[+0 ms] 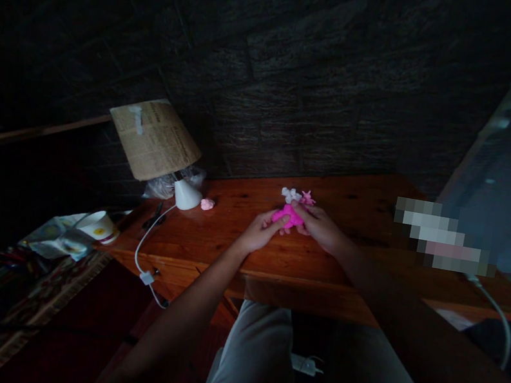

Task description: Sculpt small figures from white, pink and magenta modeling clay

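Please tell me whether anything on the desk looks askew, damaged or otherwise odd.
The newspaper-print lampshade looks askew, leaning left over its white lamp base, though the tilted, wide view may exaggerate this. A pale patch, perhaps tape, also interrupts its printed side.

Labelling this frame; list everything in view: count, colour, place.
table: 1, brown, centre
lamp: 1, tan and white, left
lamp cord: 1, white, over edge
pale lump: 1, pink, beside lamp
bright lump: 1, magenta, held
white piece, pink piece: 1 each, beyond bright lump
cup: 1, white, far left
wall: 1, dark, behind
pixelated patch: 1, mixed, right
dark clutter: uncountable, lower left
trousers: 1, pale, below
left hand, right hand: 1 each, on bright lump
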